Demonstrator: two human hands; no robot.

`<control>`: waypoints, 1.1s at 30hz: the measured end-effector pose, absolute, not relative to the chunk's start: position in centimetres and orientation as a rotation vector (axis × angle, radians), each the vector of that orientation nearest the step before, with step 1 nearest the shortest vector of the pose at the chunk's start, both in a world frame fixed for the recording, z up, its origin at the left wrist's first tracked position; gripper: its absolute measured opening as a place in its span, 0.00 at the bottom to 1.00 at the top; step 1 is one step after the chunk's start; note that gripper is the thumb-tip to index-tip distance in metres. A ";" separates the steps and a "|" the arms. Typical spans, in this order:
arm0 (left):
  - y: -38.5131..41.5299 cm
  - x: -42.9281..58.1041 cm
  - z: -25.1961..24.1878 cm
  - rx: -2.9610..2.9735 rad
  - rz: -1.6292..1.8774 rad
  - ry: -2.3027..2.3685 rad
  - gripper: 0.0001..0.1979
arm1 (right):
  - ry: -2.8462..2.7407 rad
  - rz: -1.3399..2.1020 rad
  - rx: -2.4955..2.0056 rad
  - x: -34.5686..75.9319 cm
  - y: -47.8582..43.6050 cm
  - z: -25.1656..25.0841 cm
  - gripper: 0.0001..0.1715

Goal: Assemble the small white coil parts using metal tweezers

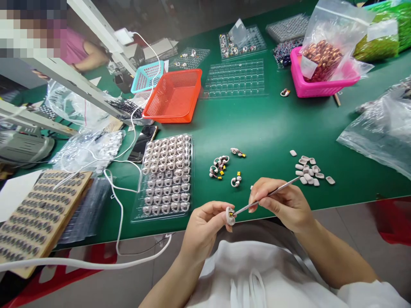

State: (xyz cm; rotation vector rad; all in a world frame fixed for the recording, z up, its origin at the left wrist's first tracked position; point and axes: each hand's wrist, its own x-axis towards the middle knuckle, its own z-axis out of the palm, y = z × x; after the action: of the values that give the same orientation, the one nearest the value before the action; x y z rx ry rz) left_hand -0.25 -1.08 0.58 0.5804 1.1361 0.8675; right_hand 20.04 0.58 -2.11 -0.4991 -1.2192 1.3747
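Note:
My left hand (205, 222) pinches a small white ring-shaped part (230, 216) at the table's near edge. My right hand (282, 203) grips thin metal tweezers (268, 195) whose tip touches that part, where a bit of yellow shows. Just beyond my hands lie a few similar white parts with yellow bits (220, 166). A cluster of small white caps (310, 170) lies to the right. A clear tray (167, 177) filled with rows of white parts sits to the left.
On the green table (272, 124) stand an orange basket (175, 95), a blue basket (147, 76), a pink basket (321, 83) holding a bag of copper coils, empty clear trays (236, 78) and plastic bags (382, 128). A white cable (120, 209), a phone (143, 143) and a wooden board of parts (35, 214) lie left. Another person sits at far left.

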 end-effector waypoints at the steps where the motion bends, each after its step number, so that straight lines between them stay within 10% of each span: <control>1: -1.0 -0.3 0.6 0.574 0.852 1.128 0.11 | -1.249 1.386 -0.487 20.3 0.8 -2.0 0.09; 13: -1.3 -0.1 -0.3 0.622 0.844 1.139 0.07 | -2.036 1.055 -0.439 22.2 1.3 2.2 0.12; 33: -1.2 0.8 0.3 0.423 1.005 1.003 0.08 | -1.544 0.842 -0.843 16.6 -1.6 -2.2 0.14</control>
State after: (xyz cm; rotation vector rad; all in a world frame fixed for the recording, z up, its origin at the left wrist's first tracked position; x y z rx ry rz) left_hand 0.83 -1.19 0.30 0.4226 1.0033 1.0054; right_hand 16.62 -1.60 -2.20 -0.8428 -1.5437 0.8425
